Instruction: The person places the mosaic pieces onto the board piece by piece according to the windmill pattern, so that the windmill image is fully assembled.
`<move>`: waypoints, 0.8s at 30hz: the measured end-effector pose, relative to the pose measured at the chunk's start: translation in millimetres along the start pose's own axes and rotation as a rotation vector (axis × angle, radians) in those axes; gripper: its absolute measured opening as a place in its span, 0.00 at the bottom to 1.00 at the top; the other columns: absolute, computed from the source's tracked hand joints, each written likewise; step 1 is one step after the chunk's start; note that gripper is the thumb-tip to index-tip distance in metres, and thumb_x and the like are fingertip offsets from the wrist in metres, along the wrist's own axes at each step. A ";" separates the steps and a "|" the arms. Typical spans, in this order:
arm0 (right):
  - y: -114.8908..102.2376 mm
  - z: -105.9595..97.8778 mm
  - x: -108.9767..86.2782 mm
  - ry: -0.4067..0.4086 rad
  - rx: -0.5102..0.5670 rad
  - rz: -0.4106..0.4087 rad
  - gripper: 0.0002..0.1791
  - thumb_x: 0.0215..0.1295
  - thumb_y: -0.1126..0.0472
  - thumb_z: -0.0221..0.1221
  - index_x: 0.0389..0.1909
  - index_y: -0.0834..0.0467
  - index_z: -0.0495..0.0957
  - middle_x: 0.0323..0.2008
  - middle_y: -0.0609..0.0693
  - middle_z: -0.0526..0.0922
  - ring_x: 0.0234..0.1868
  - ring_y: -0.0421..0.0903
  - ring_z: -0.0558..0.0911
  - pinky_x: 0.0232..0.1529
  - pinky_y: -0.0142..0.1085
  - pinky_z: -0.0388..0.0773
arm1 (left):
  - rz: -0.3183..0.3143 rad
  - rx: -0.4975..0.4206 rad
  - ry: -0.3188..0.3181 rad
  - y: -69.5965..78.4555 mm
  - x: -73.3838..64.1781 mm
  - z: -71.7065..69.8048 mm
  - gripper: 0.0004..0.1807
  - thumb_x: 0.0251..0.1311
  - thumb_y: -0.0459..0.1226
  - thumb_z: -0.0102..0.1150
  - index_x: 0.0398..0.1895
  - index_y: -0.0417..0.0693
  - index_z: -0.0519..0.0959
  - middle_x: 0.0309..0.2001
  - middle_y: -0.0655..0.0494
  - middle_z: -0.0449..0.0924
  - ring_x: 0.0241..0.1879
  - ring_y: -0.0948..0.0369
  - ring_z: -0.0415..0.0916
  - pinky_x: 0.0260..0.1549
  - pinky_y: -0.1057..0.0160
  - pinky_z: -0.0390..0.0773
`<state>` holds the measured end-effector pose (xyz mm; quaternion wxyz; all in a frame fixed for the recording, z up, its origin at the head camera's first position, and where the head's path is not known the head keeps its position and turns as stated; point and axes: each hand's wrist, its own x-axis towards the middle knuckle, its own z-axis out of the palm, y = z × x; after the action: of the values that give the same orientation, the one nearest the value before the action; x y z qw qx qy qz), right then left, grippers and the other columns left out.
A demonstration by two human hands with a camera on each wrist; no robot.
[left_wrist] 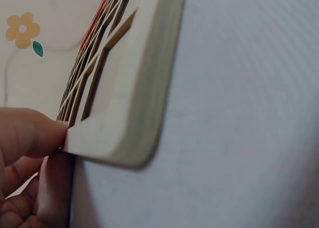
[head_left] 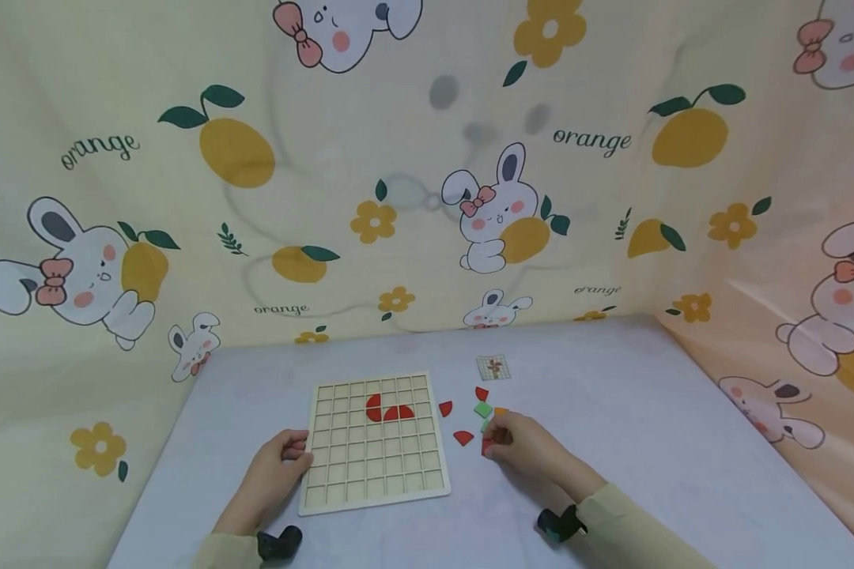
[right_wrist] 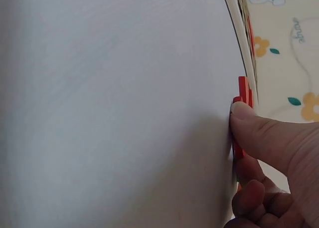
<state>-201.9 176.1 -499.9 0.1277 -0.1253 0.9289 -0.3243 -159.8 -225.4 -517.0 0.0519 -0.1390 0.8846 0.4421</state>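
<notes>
A pale wooden grid board (head_left: 370,466) lies on the table, with several red quarter-circle tiles (head_left: 400,412) in cells of its upper part. At the board's left edge my left hand (head_left: 276,472) pinches the rim; in the left wrist view its thumb is on top near a corner, the other fingers at the side. Right of the board, my right hand (head_left: 530,446) pinches a red tile (right_wrist: 238,145) between thumb and fingers, close to the tabletop. That tile's full outline is hidden by the fingers.
Loose red quarter-circle tiles (head_left: 463,437) lie between board and right hand. Green tiles (head_left: 483,409) and an orange piece (head_left: 500,411), partly covered by the hand, are beside them. Behind sits a small card (head_left: 494,367) with a printed grid pattern. Patterned cloth (head_left: 413,261) hangs around the table.
</notes>
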 end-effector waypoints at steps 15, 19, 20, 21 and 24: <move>-9.1 -4.3 -2.0 -0.038 -0.016 0.015 0.07 0.57 0.59 0.68 0.34 0.48 0.80 0.28 0.42 0.76 0.32 0.44 0.74 0.35 0.36 0.74 | -0.009 -0.008 0.004 -6.7 3.0 0.7 0.22 0.59 0.33 0.60 0.58 0.40 0.73 0.43 0.51 0.75 0.45 0.55 0.70 0.43 0.56 0.71; -11.3 -4.4 1.9 -0.019 0.006 0.004 0.04 0.61 0.58 0.65 0.34 0.47 0.80 0.29 0.42 0.77 0.32 0.44 0.74 0.34 0.37 0.74 | 0.004 -0.007 0.005 -7.1 3.3 1.2 0.22 0.59 0.34 0.60 0.58 0.40 0.73 0.43 0.51 0.75 0.45 0.55 0.70 0.43 0.55 0.71; -11.7 -3.3 4.0 -0.012 0.021 -0.002 0.03 0.62 0.58 0.64 0.35 0.48 0.80 0.29 0.42 0.77 0.32 0.44 0.74 0.33 0.37 0.74 | 0.004 -0.008 0.005 -6.9 3.2 1.4 0.22 0.59 0.34 0.60 0.58 0.40 0.73 0.43 0.51 0.75 0.45 0.55 0.70 0.44 0.55 0.71; -12.6 -1.7 6.6 -0.004 0.031 -0.009 0.03 0.62 0.57 0.64 0.35 0.48 0.80 0.29 0.42 0.77 0.32 0.44 0.74 0.34 0.37 0.74 | -0.001 -0.007 0.004 -6.7 3.7 1.8 0.22 0.60 0.34 0.60 0.58 0.41 0.72 0.44 0.51 0.75 0.46 0.55 0.70 0.44 0.55 0.71; -19.9 3.5 15.8 0.013 0.068 -0.027 0.03 0.63 0.56 0.63 0.35 0.49 0.80 0.29 0.42 0.78 0.32 0.43 0.75 0.33 0.37 0.74 | 0.003 -0.008 0.005 -6.6 4.9 2.4 0.23 0.60 0.34 0.60 0.59 0.41 0.72 0.44 0.51 0.75 0.46 0.55 0.70 0.45 0.55 0.71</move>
<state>-212.6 154.0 -492.4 0.1213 -0.1313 0.9163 -0.3584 -162.6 -228.3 -524.5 0.0486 -0.1388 0.8832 0.4453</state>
